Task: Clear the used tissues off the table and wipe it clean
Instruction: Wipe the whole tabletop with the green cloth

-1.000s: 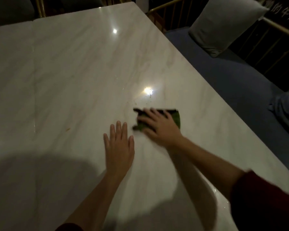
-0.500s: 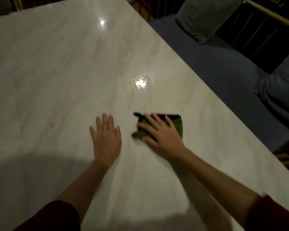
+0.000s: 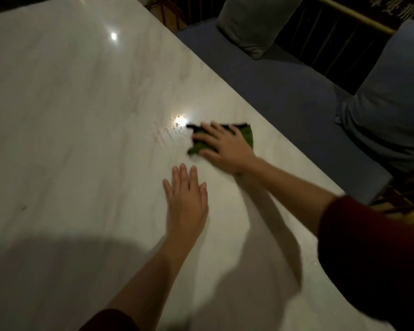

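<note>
A white marble table fills most of the view. My right hand presses flat on a green cloth with a dark edge, near the table's right edge. Wet streaks and droplets glisten just left of the cloth, around a lamp reflection. My left hand lies flat on the table with fingers together, palm down, a little nearer to me than the cloth. It holds nothing. No tissues are in view.
A blue bench seat runs along the table's right side, with a grey cushion at the back and a blue cushion nearer. A dark railing with a brass bar stands behind. My shadow covers the near table.
The right hand has kept sliding the green cloth over the table near the bright reflection, leaving wet streaks. The left hand stays flat beside it. The camera view has shifted.
</note>
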